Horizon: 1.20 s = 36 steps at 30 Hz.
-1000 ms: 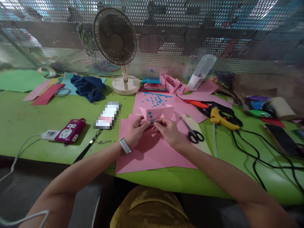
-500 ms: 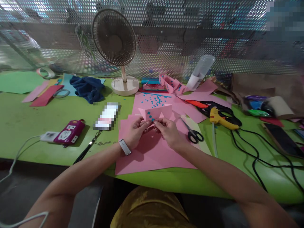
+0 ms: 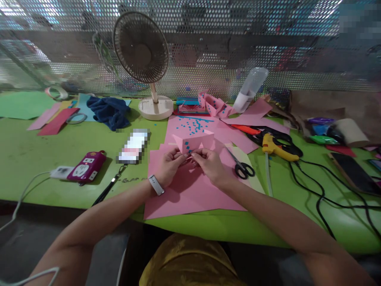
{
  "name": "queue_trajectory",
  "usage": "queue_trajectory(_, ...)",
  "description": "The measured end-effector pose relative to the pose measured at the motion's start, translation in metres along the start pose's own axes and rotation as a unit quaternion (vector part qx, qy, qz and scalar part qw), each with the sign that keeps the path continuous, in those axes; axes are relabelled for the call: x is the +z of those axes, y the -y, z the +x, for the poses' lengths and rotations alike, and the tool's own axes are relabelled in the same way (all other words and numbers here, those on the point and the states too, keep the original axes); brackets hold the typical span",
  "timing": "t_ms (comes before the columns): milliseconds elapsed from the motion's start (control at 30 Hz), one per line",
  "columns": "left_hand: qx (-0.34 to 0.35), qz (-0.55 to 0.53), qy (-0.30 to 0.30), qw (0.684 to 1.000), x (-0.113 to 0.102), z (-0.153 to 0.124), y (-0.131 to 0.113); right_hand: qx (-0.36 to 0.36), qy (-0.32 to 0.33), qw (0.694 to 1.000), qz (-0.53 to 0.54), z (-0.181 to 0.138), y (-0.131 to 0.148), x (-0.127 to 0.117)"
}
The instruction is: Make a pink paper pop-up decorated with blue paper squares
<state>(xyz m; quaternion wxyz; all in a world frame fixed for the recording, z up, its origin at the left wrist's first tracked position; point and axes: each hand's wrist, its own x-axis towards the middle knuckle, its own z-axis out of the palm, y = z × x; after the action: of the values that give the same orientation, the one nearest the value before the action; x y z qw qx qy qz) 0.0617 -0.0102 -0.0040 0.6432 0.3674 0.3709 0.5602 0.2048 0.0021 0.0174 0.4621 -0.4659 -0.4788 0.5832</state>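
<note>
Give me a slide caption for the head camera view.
Both hands, left hand and right hand, pinch folded pink paper above pink sheets.

Your fingers point(image 3: 190, 155) meet over the paper sheets point(image 3: 190, 190), pinching a folded paper point(image 3: 195, 141). Scissors point(image 3: 242, 167) lie just right of them, a glue gun point(image 3: 275, 147) farther right. Behind stands the fan point(image 3: 143, 59); left, perhaps a charger point(image 3: 86, 166).

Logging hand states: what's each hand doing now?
Left hand: pinching the folded pink paper piece.
Right hand: pinching the same piece.
</note>
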Motion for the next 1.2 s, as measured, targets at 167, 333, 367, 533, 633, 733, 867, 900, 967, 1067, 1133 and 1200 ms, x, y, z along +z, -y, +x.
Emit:
queue_trajectory(167, 0.01, 0.0, -0.002, 1.0, 0.001, -0.001, -0.005, -0.016, 0.011, 1.0, -0.021, -0.001, 0.001, -0.001)
queue_trajectory(333, 0.003, -0.016, -0.007, 1.0, 0.002, -0.001, -0.01, -0.032, 0.009, 0.998, -0.056, -0.001, 0.003, -0.003)
queue_trajectory(367, 0.002, -0.022, -0.007, 1.0, 0.002, -0.001, -0.011, -0.032, 0.008, 0.998, -0.062, -0.001, 0.003, -0.004)
queue_trajectory(533, 0.0, -0.035, -0.01, 0.999, 0.001, 0.0, -0.015, 0.013, 0.015, 0.999, -0.042, 0.0, 0.001, -0.007)
queue_trajectory(633, -0.001, -0.042, -0.011, 0.999, 0.001, 0.0, -0.015, 0.069, 0.019, 0.997, 0.027, 0.0, -0.001, -0.007)
queue_trajectory(733, -0.008, -0.047, -0.015, 0.999, 0.002, 0.0, -0.015, 0.105, 0.014, 0.985, 0.135, -0.001, -0.005, -0.004)
queue_trajectory(867, -0.01, -0.056, -0.012, 0.998, 0.002, 0.0, -0.013, 0.08, -0.024, 0.975, 0.207, -0.003, -0.009, 0.001)
queue_trajectory(900, -0.011, -0.059, -0.011, 0.998, 0.001, 0.001, -0.012, 0.072, -0.031, 0.975, 0.21, -0.003, -0.009, 0.002)
queue_trajectory(967, -0.017, -0.065, -0.012, 0.998, 0.001, 0.001, -0.01, 0.06, -0.035, 0.977, 0.204, -0.003, -0.01, 0.002)
queue_trajectory(1067, -0.029, -0.079, -0.022, 0.996, 0.0, 0.001, -0.009, 0.043, -0.03, 0.982, 0.184, -0.003, -0.01, 0.002)
queue_trajectory(1133, -0.038, -0.091, -0.023, 0.995, 0.001, 0.001, -0.009, 0.036, -0.036, 0.982, 0.184, -0.002, -0.011, 0.001)
queue_trajectory(1200, -0.045, -0.105, -0.021, 0.993, 0.001, 0.001, -0.009, 0.037, -0.047, 0.98, 0.191, -0.001, -0.012, 0.001)
